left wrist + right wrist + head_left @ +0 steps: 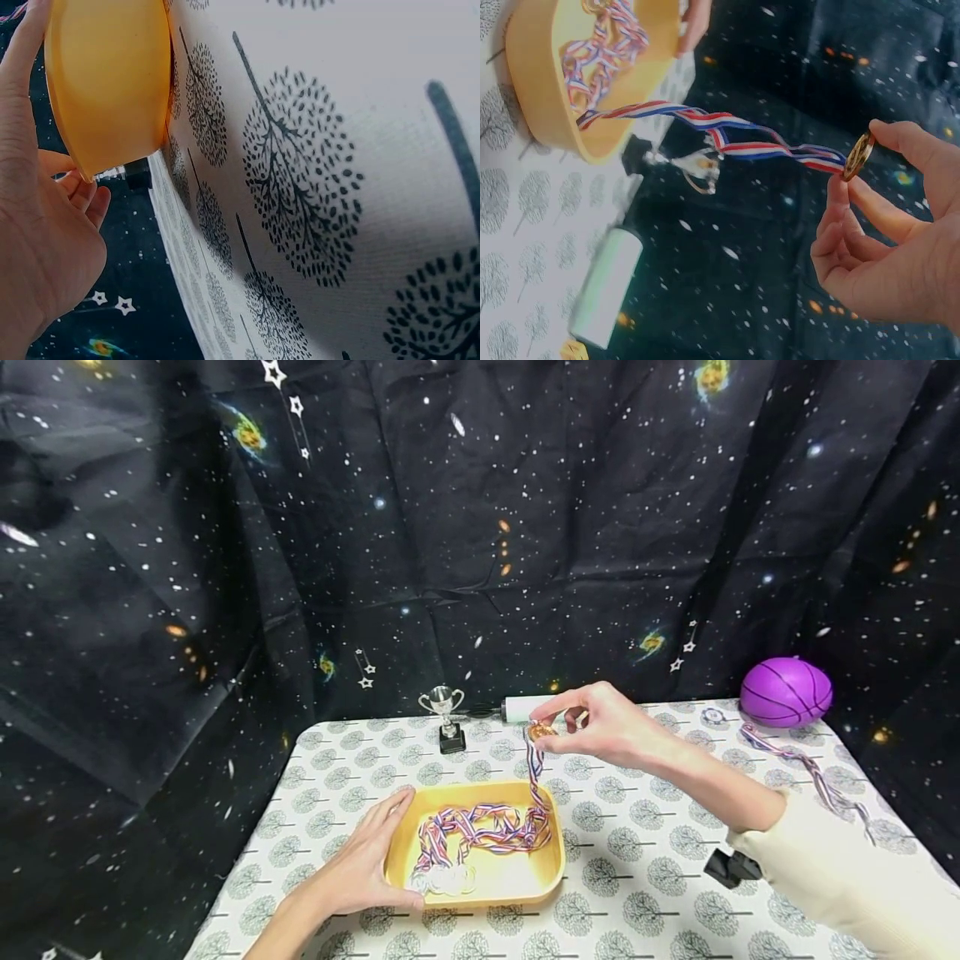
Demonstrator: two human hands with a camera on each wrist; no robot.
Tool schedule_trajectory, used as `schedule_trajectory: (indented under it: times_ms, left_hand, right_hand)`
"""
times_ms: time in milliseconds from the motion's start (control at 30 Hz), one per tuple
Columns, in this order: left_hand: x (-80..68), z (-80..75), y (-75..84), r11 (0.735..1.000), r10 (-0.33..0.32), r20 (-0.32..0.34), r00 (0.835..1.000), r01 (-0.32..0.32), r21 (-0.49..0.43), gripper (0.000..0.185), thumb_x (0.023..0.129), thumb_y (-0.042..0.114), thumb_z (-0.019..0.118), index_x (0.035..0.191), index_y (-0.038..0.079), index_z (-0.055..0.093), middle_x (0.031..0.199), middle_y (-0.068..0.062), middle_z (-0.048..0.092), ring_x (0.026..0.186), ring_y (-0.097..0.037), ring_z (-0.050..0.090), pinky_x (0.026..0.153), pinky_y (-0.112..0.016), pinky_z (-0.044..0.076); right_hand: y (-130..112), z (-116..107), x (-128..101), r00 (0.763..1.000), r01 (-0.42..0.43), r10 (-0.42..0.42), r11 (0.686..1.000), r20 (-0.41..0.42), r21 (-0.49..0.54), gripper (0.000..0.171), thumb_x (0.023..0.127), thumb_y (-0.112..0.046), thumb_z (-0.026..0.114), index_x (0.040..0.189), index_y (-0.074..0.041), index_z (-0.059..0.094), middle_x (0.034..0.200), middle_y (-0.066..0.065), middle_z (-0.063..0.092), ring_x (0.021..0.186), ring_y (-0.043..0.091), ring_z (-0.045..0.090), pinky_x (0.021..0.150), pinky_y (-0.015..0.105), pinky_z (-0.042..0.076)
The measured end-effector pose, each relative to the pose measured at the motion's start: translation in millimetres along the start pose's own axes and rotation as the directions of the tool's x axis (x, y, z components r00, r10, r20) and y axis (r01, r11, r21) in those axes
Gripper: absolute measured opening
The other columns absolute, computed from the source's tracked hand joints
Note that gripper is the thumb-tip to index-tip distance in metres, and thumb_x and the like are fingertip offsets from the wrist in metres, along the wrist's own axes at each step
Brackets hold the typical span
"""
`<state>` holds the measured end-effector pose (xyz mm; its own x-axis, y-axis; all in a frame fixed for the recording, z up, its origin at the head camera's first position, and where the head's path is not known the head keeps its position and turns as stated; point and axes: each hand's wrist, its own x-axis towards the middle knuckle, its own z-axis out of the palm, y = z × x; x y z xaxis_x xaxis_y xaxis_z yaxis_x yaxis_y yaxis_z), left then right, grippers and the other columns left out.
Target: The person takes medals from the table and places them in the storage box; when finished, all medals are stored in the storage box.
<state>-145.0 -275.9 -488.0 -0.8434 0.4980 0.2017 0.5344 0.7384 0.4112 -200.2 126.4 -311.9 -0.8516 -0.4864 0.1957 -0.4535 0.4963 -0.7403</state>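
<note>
Table (637,877), covered in a white cloth printed with grey trees, in front of a dark starry backdrop. Far right on it: a purple rubber ball (785,692). Near it a second red-white-blue ribbon (810,772) trails toward me along the right side.

Near centre: shallow yellow plastic tray (480,881) with rounded corners. My left hand (360,864) rests against its left wall, fingers straight along the rim, thumb along the near edge; it steadies the tray rather than gripping it. The left wrist view shows the palm flat against the tray's outer side (105,82).

Far centre: a white cylinder (525,708) lying on its side, and left of it a small silver trophy cup on a black base (446,718).

In the tray: a loose heap of red-white-blue striped fabric ribbon (480,831), with pale discs at the near left corner, detail unclear.

My right hand (600,727) is raised above the tray's far right corner, thumb and forefinger pinching a small gold metal medal (859,156) by its rim; the other fingers are curled loosely. Its ribbon hangs from the medal down into the tray.

Judgement: the medal is stiff, light, smooth-edged, likely slippery, so the edge pinch suits. The ribbon is limp and may snag the heap.
</note>
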Motion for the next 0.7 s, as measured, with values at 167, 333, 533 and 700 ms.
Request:
schedule_trajectory:
  times_ms: [167,333,533,700]
  left_hand:
    - [-0.2,-0.3,-0.7,1.000,-0.009,0.010,1.000,0.009,-0.007,0.149,0.060,0.071,0.094,0.172,0.013,0.015,0.175,-0.009,0.022,0.157,-0.033,0.026,0.122,-0.059,0.029]
    - [1.0,-0.7,-0.9,1.000,-0.009,0.013,1.000,0.009,-0.004,0.149,0.060,0.071,0.094,0.172,0.013,0.015,0.175,-0.009,0.022,0.158,-0.033,0.025,0.122,-0.060,0.029]
    - [0.9,-0.4,-1.0,1.000,-0.006,0.010,1.000,0.006,0.000,0.150,0.059,0.070,0.095,0.172,0.014,0.014,0.174,-0.012,0.023,0.157,-0.033,0.026,0.121,-0.061,0.030]
    - [0.2,-0.5,-0.6,1.000,-0.015,0.014,1.000,0.015,-0.004,0.150,0.059,0.070,0.095,0.172,0.014,0.014,0.174,-0.013,0.023,0.157,-0.033,0.026,0.121,-0.062,0.030]
  right_hand:
    - [2,24,13,1.000,-0.019,0.018,0.999,-0.020,-0.027,0.032,0.085,-0.023,0.090,0.114,-0.013,0.084,0.094,-0.003,0.075,0.072,0.019,0.056,0.054,0.027,0.042]
    - [2,50,22,0.998,-0.038,0.038,0.999,-0.051,0.009,0.035,0.086,-0.021,0.089,0.118,-0.009,0.082,0.099,-0.002,0.075,0.069,0.016,0.056,0.053,0.025,0.040]
    - [4,82,27,0.997,-0.001,0.003,0.999,-0.074,0.033,0.038,0.088,-0.023,0.089,0.121,-0.007,0.081,0.104,-0.002,0.077,0.073,0.016,0.056,0.055,0.025,0.043]
    - [7,105,29,0.996,0.043,-0.044,0.999,-0.082,-0.003,0.034,0.086,-0.023,0.090,0.117,-0.011,0.082,0.105,-0.004,0.076,0.078,0.014,0.053,0.064,0.027,0.045]
